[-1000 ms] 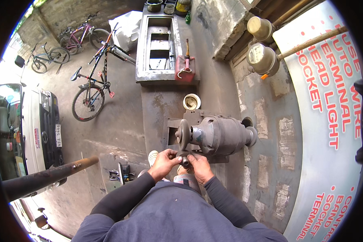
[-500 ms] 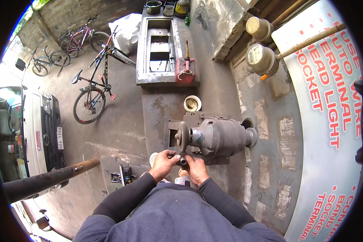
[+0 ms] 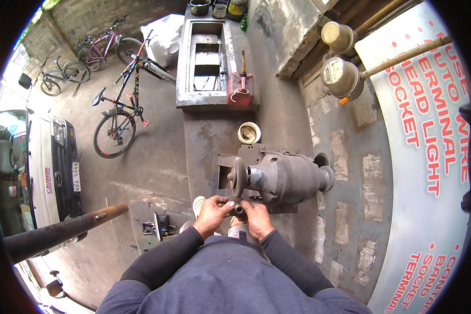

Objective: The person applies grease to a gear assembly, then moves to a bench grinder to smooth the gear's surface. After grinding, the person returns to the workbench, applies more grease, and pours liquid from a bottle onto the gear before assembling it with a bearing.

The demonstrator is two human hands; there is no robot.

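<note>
Between my two hands is a small dark metal part (image 3: 238,209) with a round hole or knob facing me. My left hand (image 3: 213,213) pinches it from the left, thumb on top. From the other side, the fingers of my right hand (image 3: 257,219) close on it. Just beyond my hands stands a grey bench grinder (image 3: 288,178), its grinding wheel (image 3: 238,178) on the left end. The part is right by the wheel's near edge; whether they touch I cannot tell. My fingers partly hide the part.
Beyond the grinder stand a white tub (image 3: 249,133) and a red jerrycan (image 3: 240,90) beside a concrete basin (image 3: 181,78). A thick pipe (image 3: 68,227) juts in from the left. Loose tools (image 3: 159,225) lie left of my feet. Bicycles (image 3: 115,133) and a parked vehicle (image 3: 55,172) stand farther left.
Both hands keep hold of the dark metal part by the wheel. The part's round end looks slightly turned; otherwise the view has only shifted a little.
</note>
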